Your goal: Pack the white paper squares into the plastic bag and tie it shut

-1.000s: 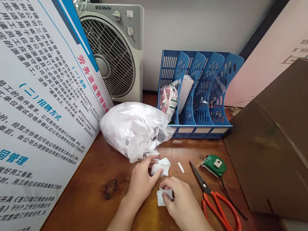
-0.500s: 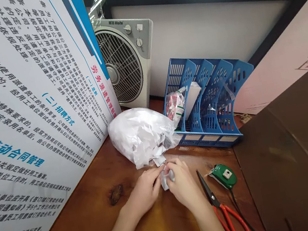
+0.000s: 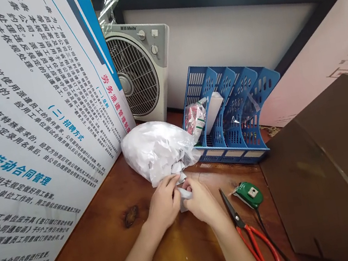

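Note:
Between my two hands is a small piece of white paper, partly covered by the fingers. My left hand is closed on its left side, fingertips reaching forward over the upper edge. On the other side my right hand pinches the paper between thumb and fingers. Just beyond the fingertips lies a clear plastic bag stuffed with torn white paper scraps, some spilling from its mouth. Red-handled scissors rest right of my right forearm, beside a green tape measure.
A blue file rack stands behind, holding a pink-and-white packet. A grey box fan is at the back. A large printed board leans along the left. A brown box borders the wooden table on the right.
My left hand's fingers have shifted slightly up and forward over the paper. The paper's folds look different between my hands. The whole view has moved slightly.

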### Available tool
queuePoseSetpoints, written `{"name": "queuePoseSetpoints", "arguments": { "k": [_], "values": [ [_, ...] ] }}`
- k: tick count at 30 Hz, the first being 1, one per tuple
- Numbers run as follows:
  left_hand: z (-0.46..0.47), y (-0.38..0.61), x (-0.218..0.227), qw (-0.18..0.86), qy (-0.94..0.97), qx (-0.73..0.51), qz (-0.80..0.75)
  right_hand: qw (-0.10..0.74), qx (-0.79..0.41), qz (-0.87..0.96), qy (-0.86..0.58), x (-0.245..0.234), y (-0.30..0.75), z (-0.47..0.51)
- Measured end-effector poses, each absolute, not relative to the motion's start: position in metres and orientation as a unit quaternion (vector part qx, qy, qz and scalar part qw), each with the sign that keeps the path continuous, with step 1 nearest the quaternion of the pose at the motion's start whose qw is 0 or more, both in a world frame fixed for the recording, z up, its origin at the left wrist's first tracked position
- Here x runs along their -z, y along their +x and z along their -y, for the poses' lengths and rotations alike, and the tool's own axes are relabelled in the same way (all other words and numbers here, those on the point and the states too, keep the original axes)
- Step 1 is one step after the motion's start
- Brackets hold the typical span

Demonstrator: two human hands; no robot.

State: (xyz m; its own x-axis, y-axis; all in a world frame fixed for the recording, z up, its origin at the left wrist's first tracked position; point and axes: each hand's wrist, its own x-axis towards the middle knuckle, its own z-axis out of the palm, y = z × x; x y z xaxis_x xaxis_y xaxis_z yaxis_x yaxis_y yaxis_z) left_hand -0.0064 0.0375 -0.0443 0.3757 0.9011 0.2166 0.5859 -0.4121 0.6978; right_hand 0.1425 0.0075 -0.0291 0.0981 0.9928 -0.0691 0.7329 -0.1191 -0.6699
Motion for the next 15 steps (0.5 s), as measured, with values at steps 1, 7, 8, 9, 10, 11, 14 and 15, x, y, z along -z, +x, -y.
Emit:
{"name": "queuePoseSetpoints", "arguments": {
  "k": [1,7,8,9,10,11,14,15],
  "values": [
    [-0.038,-0.006,0.044,0.262,0.791,-0.288,-0.472,0.251,-0.269,0.611,-0.701,0.028,0.141,-0.006],
    [-0.032,-0.003,0.040,0.244,0.809,-0.249,-0.473,0.298,-0.282,0.569,-0.713,0.025,0.151,0.018],
    [-0.028,-0.002,0.039,0.237,0.814,-0.241,-0.471,0.303,-0.282,0.561,-0.717,0.025,0.156,0.023],
    [-0.024,-0.002,0.039,0.229,0.821,-0.232,-0.469,0.308,-0.284,0.554,-0.719,0.025,0.163,0.027],
    [-0.020,-0.001,0.039,0.219,0.828,-0.223,-0.465,0.314,-0.286,0.550,-0.720,0.024,0.170,0.031],
    [-0.015,-0.001,0.039,0.212,0.835,-0.213,-0.461,0.317,-0.289,0.548,-0.718,0.022,0.176,0.034],
    [0.000,-0.001,0.041,0.213,0.843,-0.202,-0.451,0.312,-0.299,0.568,-0.700,0.013,0.190,0.036],
    [0.004,-0.003,0.042,0.223,0.842,-0.206,-0.446,0.304,-0.301,0.582,-0.692,0.009,0.191,0.033]
  ]
}}
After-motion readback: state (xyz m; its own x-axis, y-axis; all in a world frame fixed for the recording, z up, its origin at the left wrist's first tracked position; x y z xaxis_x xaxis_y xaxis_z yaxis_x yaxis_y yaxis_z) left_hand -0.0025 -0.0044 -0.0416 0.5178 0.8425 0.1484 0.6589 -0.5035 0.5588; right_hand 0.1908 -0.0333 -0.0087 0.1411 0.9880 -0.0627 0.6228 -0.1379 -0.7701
